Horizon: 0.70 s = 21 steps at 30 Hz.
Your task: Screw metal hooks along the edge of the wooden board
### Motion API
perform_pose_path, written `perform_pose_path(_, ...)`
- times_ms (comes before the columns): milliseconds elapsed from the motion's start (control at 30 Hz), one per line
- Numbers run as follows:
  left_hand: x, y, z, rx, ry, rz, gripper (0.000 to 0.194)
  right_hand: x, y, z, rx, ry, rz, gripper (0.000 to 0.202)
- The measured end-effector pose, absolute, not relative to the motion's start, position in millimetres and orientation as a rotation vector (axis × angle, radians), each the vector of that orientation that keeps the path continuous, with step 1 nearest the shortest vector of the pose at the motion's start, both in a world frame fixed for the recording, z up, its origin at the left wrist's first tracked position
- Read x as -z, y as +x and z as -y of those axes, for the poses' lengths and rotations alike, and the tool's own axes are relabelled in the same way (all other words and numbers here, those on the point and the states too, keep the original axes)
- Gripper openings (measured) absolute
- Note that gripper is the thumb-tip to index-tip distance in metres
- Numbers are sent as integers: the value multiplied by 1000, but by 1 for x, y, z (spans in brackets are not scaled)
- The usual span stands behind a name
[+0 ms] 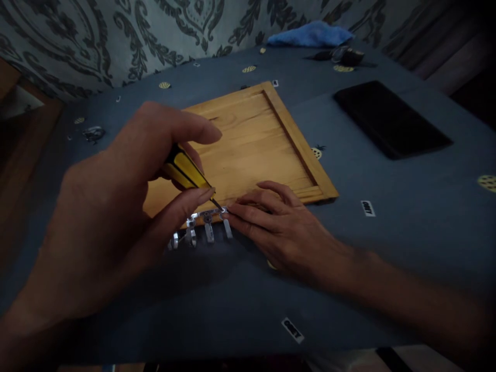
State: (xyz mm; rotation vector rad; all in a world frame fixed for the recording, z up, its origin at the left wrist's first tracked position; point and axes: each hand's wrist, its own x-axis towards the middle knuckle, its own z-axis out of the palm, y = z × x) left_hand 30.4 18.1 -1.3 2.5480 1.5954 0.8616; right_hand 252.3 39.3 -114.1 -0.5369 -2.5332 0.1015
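Observation:
My left hand [112, 206] is closed round a yellow and black screwdriver [187, 170], its thumb near the front of the handle. The shaft slants down to the right, and its tip meets the end of a shiny metal hook rail [210, 231] at a screw too small to make out clearly. This rail lies along the near edge of a wooden framed panel [248, 147] and has several hooks pointing towards me. Fingertips of my right hand [284, 230] pinch the rail's right end beside the screwdriver tip, while its other fingers rest over the panel's edge.
A dark flat rectangular object [393, 119] lies to the right on the blue patterned cloth [372, 263]. At the back are a blue cloth [310, 35] and a dark tool-like object [349, 56]. A small shiny bundle [93, 134] sits at left, near wooden furniture [29, 139].

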Motion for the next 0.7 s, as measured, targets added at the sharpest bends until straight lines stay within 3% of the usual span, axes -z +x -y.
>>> perform_pose_path(233,1,27,-18,-774,2561,-1595,38,111,251,-38,-102,-550,2541,31)
perform_pose_path(700,3,35,-16,-825,2571,-1572,27,112,253,-38,-104,-554,2559,33)
